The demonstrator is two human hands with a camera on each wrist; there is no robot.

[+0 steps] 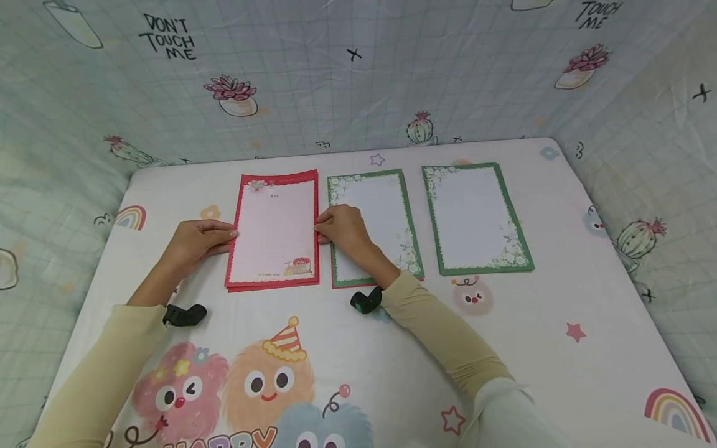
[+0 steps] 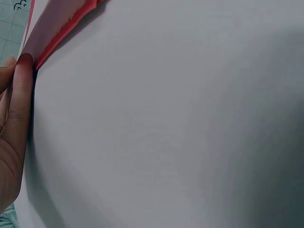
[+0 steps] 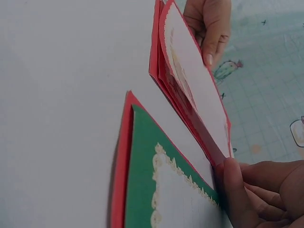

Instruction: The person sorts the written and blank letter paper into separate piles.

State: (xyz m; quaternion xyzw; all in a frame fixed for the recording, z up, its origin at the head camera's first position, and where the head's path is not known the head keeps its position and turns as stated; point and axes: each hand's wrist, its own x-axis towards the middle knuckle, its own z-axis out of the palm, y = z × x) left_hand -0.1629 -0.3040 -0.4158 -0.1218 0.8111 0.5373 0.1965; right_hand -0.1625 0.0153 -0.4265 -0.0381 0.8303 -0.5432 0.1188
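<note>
A small stack of red-bordered paper sheets lies at the left of the row in the head view. My left hand pinches its left edge, the thumb on top. At the opposite edge, my right hand pinches the paper between thumb and fingers. The right wrist view shows the red-bordered sheets slightly fanned apart, the top one bowed. Beside them, partly under my right hand and wrist, is a green-bordered stack with red paper showing beneath its lower edge.
Another green-bordered stack with white flower corners lies farther right. The white table cover has printed cartoon faces, stars and rainbows. A patterned cloth rises behind the table's back edge and at both sides.
</note>
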